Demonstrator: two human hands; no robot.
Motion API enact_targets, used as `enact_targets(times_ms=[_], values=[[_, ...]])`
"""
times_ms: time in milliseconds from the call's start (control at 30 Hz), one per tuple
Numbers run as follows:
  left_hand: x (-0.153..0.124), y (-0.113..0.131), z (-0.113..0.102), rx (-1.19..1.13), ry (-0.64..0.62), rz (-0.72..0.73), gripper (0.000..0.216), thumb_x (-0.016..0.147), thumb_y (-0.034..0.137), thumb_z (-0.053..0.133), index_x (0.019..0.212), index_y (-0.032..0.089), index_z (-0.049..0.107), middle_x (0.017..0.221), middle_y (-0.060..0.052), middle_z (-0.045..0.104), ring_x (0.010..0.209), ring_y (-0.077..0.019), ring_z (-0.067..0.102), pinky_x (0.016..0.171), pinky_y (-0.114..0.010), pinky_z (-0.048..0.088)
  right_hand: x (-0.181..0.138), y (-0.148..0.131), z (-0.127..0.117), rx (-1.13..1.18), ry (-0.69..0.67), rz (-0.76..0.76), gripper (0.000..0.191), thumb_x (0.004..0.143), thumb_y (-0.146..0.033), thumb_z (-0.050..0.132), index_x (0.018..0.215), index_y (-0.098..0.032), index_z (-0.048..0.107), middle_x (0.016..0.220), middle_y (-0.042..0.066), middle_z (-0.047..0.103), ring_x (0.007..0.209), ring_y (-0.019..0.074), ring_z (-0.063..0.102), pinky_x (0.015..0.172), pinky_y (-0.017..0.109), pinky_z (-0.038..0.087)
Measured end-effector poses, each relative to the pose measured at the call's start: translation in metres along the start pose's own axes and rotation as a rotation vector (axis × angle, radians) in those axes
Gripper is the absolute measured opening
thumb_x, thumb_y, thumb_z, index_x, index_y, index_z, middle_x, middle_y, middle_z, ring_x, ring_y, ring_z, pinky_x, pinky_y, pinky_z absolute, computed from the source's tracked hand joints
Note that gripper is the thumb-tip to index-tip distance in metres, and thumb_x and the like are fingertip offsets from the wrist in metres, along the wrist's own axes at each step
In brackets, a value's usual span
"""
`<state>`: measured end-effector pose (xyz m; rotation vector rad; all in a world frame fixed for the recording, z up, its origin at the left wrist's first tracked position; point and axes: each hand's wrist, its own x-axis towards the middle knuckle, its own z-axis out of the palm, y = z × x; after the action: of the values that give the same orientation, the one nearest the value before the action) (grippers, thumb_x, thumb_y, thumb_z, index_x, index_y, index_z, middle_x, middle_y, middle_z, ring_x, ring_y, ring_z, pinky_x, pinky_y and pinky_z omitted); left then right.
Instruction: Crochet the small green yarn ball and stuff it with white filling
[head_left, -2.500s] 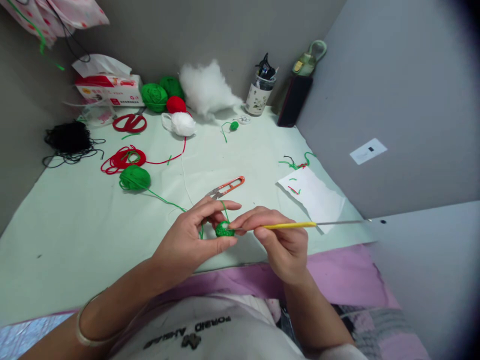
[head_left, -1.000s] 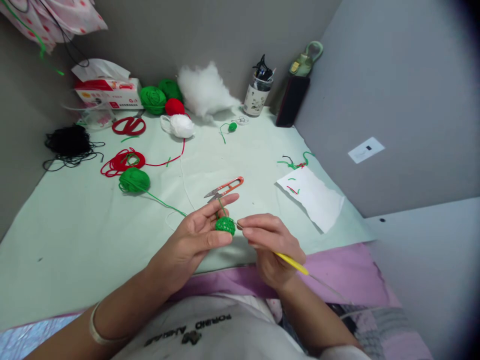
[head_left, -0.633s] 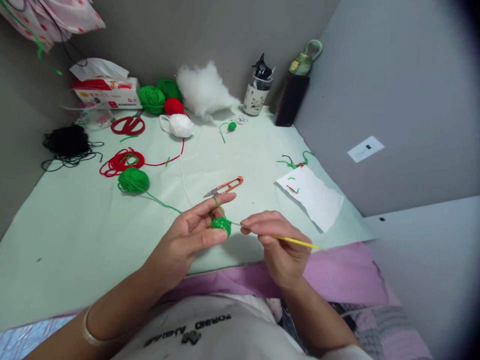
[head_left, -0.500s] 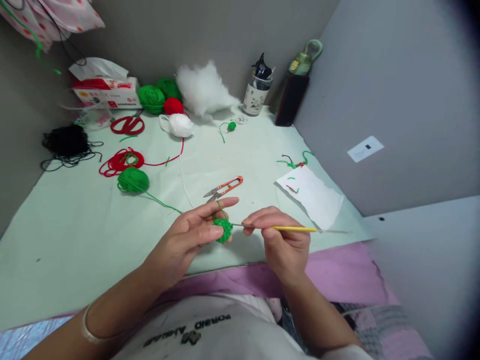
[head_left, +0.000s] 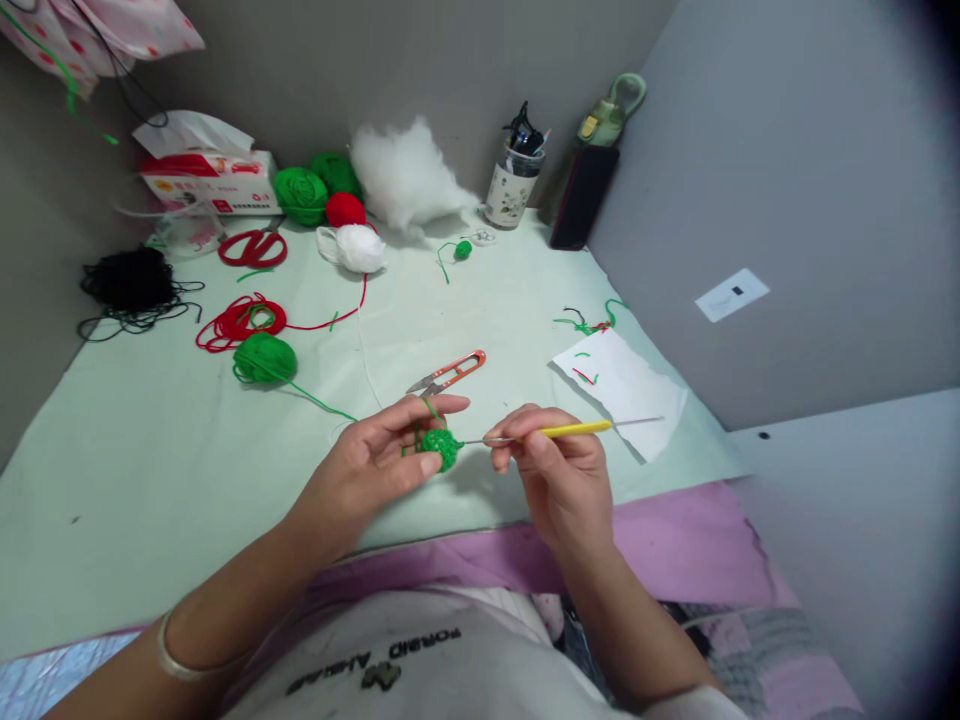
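Observation:
My left hand (head_left: 375, 465) pinches a small green crocheted piece (head_left: 441, 446) between thumb and fingers, its index finger stretched out with green yarn looped over it. My right hand (head_left: 551, 470) is closed round a yellow-handled crochet hook (head_left: 574, 430), whose metal tip points left into the green piece. The yarn strand runs across the pale green table (head_left: 150, 470) to a green yarn ball (head_left: 264, 358). Orange thread snips (head_left: 450, 372) lie just beyond my left fingers.
At the back stand a tissue box (head_left: 210, 180), green yarn balls (head_left: 304, 192), a red yarn ball (head_left: 345, 210) and a white yarn ball (head_left: 361, 248), white stuffing (head_left: 409, 175), a jar (head_left: 514, 190) and a bottle (head_left: 592, 190). Red scissors (head_left: 253, 248), black yarn (head_left: 131, 280), red yarn (head_left: 240, 320) and white paper (head_left: 622, 390) lie around. Grey walls close in.
My right hand swung the hook's handle down toward my lap, then raised it back to level, its tip staying at the green piece. My left hand kept its hold throughout.

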<state>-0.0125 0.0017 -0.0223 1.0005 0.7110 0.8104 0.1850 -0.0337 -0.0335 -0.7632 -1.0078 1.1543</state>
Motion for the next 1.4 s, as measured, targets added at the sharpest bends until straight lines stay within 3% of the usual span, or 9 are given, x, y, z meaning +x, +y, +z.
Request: enact_targets(times_ms=[133, 367, 500, 600, 733, 833, 1067, 1233, 1400], values=[[0.000, -0.001, 0.000, 0.005, 0.003, 0.007, 0.036, 0.085, 0.026, 0.078, 0.121, 0.032, 0.079, 0.096, -0.001, 0.061, 0.086, -0.0134, 0.056, 0.081, -0.026, 0.045, 0.001, -0.001, 0.001, 0.001, 0.040, 0.045, 0.011, 0.094, -0.031, 0.075, 0.091, -0.025, 0.083, 0.085, 0.004, 0.080, 0.066, 0.0133, 0.070, 0.062, 0.025, 0.058], [0.002, -0.001, 0.001, -0.245, -0.107, -0.169, 0.037, 0.092, 0.038, 0.060, 0.116, 0.019, 0.082, 0.072, -0.001, 0.061, 0.059, -0.0110, 0.055, 0.064, -0.026, 0.045, 0.002, -0.003, -0.002, 0.010, -0.038, 0.041, 0.011, 0.095, -0.029, 0.074, 0.093, -0.024, 0.083, 0.084, 0.003, 0.078, 0.066, 0.0112, 0.070, 0.066, 0.024, 0.057], [0.002, -0.003, 0.003, -0.174, -0.117, -0.164, 0.037, 0.090, 0.036, 0.070, 0.124, 0.025, 0.078, 0.095, -0.003, 0.073, 0.088, -0.0152, 0.066, 0.086, -0.027, 0.049, 0.002, -0.002, 0.001, 0.068, -0.059, 0.050, 0.012, 0.096, -0.030, 0.072, 0.093, -0.026, 0.082, 0.081, 0.001, 0.075, 0.063, 0.0105, 0.067, 0.061, 0.023, 0.056], [0.002, -0.006, 0.006, -0.096, -0.117, -0.109, 0.042, 0.087, 0.031, 0.079, 0.129, 0.032, 0.075, 0.114, -0.002, 0.075, 0.113, -0.0185, 0.064, 0.103, -0.030, 0.045, 0.001, 0.001, 0.004, -0.014, -0.075, -0.059, 0.013, 0.098, -0.030, 0.069, 0.097, -0.028, 0.082, 0.089, 0.003, 0.077, 0.071, 0.0135, 0.069, 0.063, 0.026, 0.057], [0.002, -0.005, 0.009, -0.079, -0.067, -0.063, 0.052, 0.080, 0.024, 0.087, 0.130, 0.034, 0.073, 0.114, -0.002, 0.075, 0.112, -0.0186, 0.066, 0.101, -0.031, 0.050, -0.001, 0.003, 0.007, -0.250, -0.083, -0.220, 0.018, 0.099, -0.023, 0.067, 0.105, -0.031, 0.082, 0.101, 0.005, 0.079, 0.096, 0.0194, 0.071, 0.081, 0.035, 0.059], [0.002, 0.000, 0.011, -0.041, 0.002, -0.055, 0.061, 0.076, 0.023, 0.090, 0.133, 0.032, 0.071, 0.116, -0.002, 0.071, 0.109, -0.0176, 0.065, 0.098, -0.029, 0.052, 0.001, 0.003, 0.009, -0.299, -0.108, -0.233, 0.020, 0.099, -0.020, 0.067, 0.106, -0.031, 0.082, 0.102, 0.005, 0.080, 0.100, 0.0213, 0.072, 0.089, 0.040, 0.059], [-0.001, 0.002, 0.011, 0.130, 0.001, -0.063, 0.069, 0.078, 0.028, 0.089, 0.142, 0.035, 0.064, 0.104, -0.001, 0.066, 0.096, -0.0162, 0.061, 0.092, -0.031, 0.048, 0.000, 0.005, 0.011, -0.204, -0.053, -0.168, 0.014, 0.099, -0.028, 0.068, 0.101, -0.030, 0.082, 0.097, 0.005, 0.080, 0.082, 0.0181, 0.070, 0.064, 0.031, 0.057], [-0.004, -0.001, 0.011, 0.167, 0.004, -0.048, 0.065, 0.079, 0.028, 0.087, 0.140, 0.035, 0.065, 0.103, -0.001, 0.064, 0.103, -0.0192, 0.058, 0.099, -0.035, 0.043, -0.001, 0.006, 0.011, -0.156, -0.032, -0.143, 0.013, 0.098, -0.029, 0.069, 0.100, -0.031, 0.082, 0.098, 0.004, 0.081, 0.080, 0.0177, 0.069, 0.066, 0.031, 0.057], [-0.004, 0.006, 0.013, 0.217, 0.042, -0.022, 0.072, 0.080, 0.025, 0.085, 0.146, 0.035, 0.059, 0.095, 0.001, 0.059, 0.097, -0.0183, 0.057, 0.094, -0.033, 0.043, 0.002, 0.002, 0.008, -0.123, -0.089, -0.059, 0.013, 0.098, -0.031, 0.068, 0.099, -0.028, 0.081, 0.095, 0.005, 0.079, 0.074, 0.0160, 0.068, 0.068, 0.032, 0.058]])
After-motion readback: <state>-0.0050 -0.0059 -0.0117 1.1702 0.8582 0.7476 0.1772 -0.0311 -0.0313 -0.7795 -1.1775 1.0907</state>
